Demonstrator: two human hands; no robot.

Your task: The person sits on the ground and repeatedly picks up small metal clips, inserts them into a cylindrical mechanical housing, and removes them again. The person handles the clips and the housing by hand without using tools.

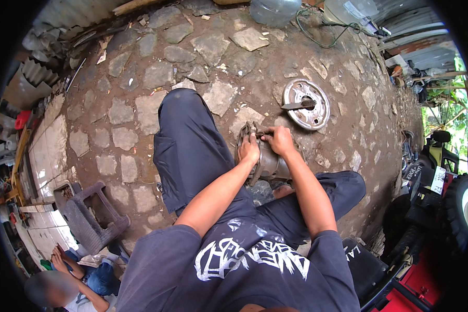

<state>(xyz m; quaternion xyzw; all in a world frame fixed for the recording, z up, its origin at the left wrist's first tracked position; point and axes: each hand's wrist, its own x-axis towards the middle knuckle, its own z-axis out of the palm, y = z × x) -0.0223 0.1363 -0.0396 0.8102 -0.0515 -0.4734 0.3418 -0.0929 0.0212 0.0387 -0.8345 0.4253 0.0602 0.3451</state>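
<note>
A dirty grey cylindrical metal part (269,165) lies between my legs, its end turned away from me. My left hand (250,151) is closed on the far end of this part, thumb and fingers at its rim. Right beside it, my right hand (281,141) is bent in a pinch at the same end. Whatever its fingertips grip is small, dark and too hidden to name. Ahead to the right, a round silver metal plate (321,99) with holes lies on the ground. A flat, dark, blade-like piece (295,105) rests across its central opening.
Uneven stone paving (125,112) set in dirt surrounds me. A worn plastic stool (96,213) lies on the left, with another person (91,278) behind it. A black and red vehicle (416,260) stands at right. Clear plastic containers (275,11) and a green cord (325,46) are ahead.
</note>
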